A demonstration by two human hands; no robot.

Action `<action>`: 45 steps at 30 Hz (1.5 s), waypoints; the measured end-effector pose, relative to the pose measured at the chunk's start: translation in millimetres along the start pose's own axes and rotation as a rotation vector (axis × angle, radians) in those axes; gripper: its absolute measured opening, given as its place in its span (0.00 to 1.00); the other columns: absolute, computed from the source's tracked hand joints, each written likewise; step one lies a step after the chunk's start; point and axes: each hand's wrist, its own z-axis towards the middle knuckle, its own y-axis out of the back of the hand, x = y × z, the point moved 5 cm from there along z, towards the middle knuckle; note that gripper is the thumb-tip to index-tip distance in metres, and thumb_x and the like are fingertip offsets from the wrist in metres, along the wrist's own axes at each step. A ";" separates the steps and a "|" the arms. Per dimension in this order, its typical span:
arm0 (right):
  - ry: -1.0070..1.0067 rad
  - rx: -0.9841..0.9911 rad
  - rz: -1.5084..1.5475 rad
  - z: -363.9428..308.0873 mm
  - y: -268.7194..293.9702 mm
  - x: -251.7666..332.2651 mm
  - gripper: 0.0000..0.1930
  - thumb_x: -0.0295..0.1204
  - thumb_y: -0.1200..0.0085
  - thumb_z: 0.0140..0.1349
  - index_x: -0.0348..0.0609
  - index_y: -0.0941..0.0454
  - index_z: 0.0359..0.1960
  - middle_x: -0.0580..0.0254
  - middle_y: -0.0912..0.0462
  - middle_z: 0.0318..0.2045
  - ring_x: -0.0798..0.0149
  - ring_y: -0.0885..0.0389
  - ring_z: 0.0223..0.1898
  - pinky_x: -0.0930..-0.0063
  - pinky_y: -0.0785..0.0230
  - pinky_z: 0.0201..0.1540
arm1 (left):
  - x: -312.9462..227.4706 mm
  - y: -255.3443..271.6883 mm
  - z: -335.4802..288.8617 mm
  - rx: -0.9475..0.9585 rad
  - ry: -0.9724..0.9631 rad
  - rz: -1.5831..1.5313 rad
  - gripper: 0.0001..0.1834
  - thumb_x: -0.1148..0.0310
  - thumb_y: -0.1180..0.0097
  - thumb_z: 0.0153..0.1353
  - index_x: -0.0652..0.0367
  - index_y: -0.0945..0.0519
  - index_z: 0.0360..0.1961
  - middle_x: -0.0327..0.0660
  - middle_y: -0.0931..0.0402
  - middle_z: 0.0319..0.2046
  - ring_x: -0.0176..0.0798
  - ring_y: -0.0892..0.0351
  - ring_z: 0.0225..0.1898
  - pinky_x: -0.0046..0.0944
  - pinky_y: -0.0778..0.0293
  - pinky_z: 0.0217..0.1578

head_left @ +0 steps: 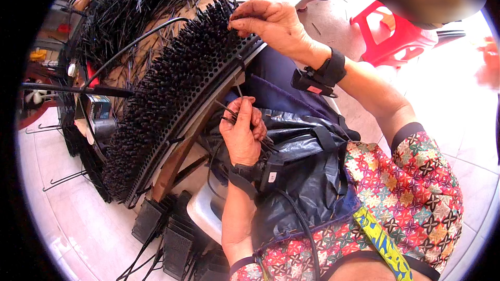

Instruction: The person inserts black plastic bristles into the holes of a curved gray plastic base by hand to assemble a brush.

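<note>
Your left hand [243, 129] is closed around thin dark strands [268, 143], near the long black brush [161, 88] slanting before you; your right hand [276, 23] is at its upper end, thumb and finger close together, though I cannot tell whether that grip pinches anything; a loose heap [138, 8] lies beyond

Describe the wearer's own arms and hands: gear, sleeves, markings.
Left hand and right hand are ungloved. Each wrist has a black strap with a dark boxy module: the left module shows a white label, the right module a reddish patch. Forearms are bare below short, multicoloured floral sleeves with dark trim.
</note>
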 end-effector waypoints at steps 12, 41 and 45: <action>-0.106 -0.002 -0.033 -4.0 -1.3 -13.1 0.04 0.23 0.46 0.52 0.38 0.23 0.31 0.69 0.23 0.22 0.78 0.27 0.22 0.86 0.32 0.27 | -1.8 -1.1 -1.1 -0.032 0.008 -0.010 0.09 0.65 0.51 0.59 0.59 0.29 0.33 0.33 0.40 0.14 0.25 0.48 0.09 0.26 0.51 0.10; 0.722 0.453 -0.819 27.3 -64.3 44.5 0.08 0.27 0.47 0.39 0.36 0.25 0.23 0.50 0.23 0.20 0.50 0.23 0.27 0.61 0.30 0.27 | -121.9 -13.5 7.5 0.004 -0.136 0.016 0.09 0.64 0.55 0.61 0.58 0.31 0.35 0.28 0.45 0.14 0.22 0.54 0.09 0.25 0.55 0.10; 0.758 0.239 -0.642 6.1 -23.4 48.4 0.14 0.36 0.43 0.43 0.39 0.31 0.21 0.50 0.29 0.17 0.46 0.28 0.24 0.59 0.35 0.26 | -173.7 -32.2 37.9 0.056 -0.222 0.079 0.08 0.66 0.54 0.60 0.59 0.31 0.34 0.27 0.47 0.15 0.22 0.53 0.11 0.24 0.53 0.12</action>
